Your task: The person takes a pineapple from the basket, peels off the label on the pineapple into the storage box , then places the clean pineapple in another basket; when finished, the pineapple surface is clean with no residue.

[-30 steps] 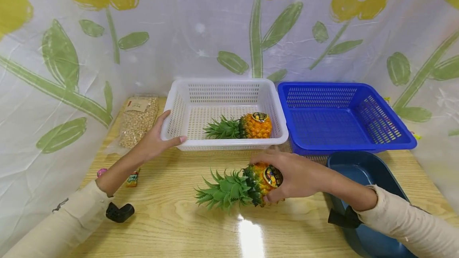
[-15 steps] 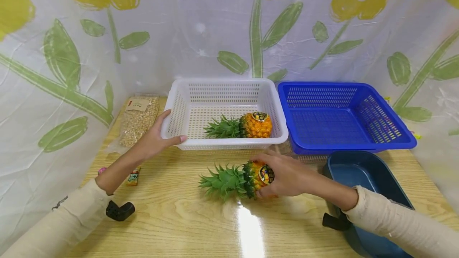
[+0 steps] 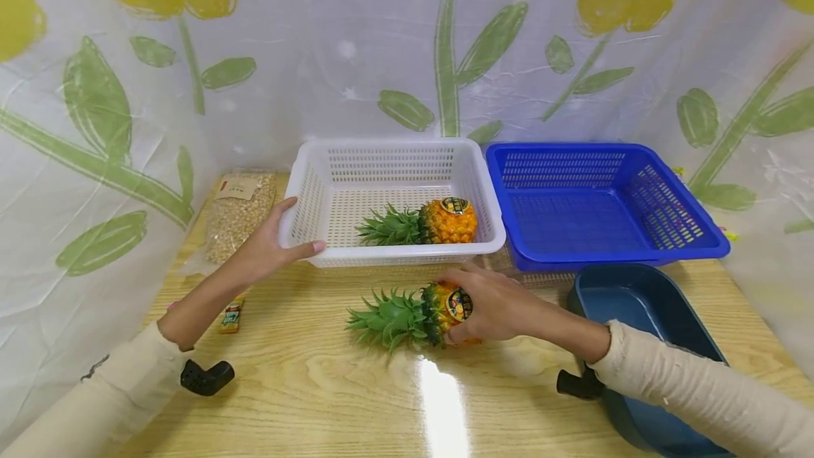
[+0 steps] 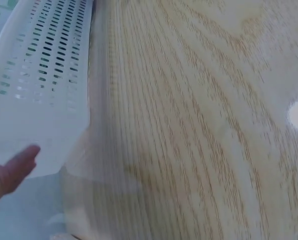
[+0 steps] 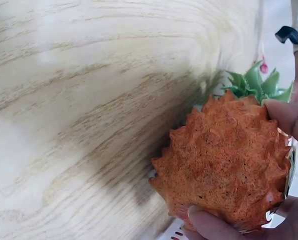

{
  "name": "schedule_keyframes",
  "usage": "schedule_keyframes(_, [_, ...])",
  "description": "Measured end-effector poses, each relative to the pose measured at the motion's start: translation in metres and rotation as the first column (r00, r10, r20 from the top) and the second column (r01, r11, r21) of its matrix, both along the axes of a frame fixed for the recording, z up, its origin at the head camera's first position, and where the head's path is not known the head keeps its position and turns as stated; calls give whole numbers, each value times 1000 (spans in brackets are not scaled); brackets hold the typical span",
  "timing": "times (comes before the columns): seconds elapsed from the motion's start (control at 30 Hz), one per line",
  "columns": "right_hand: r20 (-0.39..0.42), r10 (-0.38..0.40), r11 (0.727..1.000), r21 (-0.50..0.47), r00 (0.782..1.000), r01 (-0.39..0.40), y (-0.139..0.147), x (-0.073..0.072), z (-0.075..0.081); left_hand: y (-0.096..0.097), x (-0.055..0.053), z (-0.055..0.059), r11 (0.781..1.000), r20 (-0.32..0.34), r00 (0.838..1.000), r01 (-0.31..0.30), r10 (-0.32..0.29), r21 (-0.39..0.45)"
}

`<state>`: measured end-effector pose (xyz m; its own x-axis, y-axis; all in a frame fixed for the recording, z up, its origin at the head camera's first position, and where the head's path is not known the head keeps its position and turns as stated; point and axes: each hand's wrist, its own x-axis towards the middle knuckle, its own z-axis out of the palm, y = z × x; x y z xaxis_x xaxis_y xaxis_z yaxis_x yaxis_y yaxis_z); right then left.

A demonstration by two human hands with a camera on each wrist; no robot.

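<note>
My right hand (image 3: 499, 309) grips a small pineapple (image 3: 435, 313) by its orange body, thumb on the near side and fingers over the far side. Its green crown points left, and a dark round label faces up. In the right wrist view the spiky base of this pineapple (image 5: 223, 160) shows close over the wood, between thumb and fingers. My left hand (image 3: 270, 246) holds the front left corner of a white perforated basket (image 3: 394, 254), thumb across the front rim, fingers at the left side. Inside that basket lies a second pineapple (image 3: 448, 221), crown also to the left.
Right of the white basket stands a blue basket (image 3: 610, 258), and before it a dark teal tub (image 3: 636, 302) partly under my right sleeve. A bag of pale kernels (image 3: 242, 210) lies at the left. A small snack packet (image 3: 232, 315) sits beside my left forearm.
My right hand has carried its pineapple a little left and toward the white basket. My left hand stays at the basket corner, and the view has shifted slightly.
</note>
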<state>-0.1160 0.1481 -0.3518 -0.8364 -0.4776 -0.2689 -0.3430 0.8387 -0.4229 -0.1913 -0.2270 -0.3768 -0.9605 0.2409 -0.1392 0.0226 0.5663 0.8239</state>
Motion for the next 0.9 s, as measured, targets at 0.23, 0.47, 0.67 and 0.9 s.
schedule_keyframes(0.23, [-24,7,1000,-19,1000,-7,-2,1,-2,0,14,15,988,-141,986,-108,92,-110])
schedule_keyframes(0.47, [-25,1,999,-46,1000,-2,0,1,-4,15,39,32,995,-309,946,-82,96,57])
schedule_keyframes(0.67, [-13,-13,999,-49,1000,12,3,2,-5,42,65,36,995,-294,956,24,5,96])
schedule_keyframes(0.9, [-26,0,998,-64,1000,-1,2,0,-8,60,82,31,980,-270,957,148,-108,131])
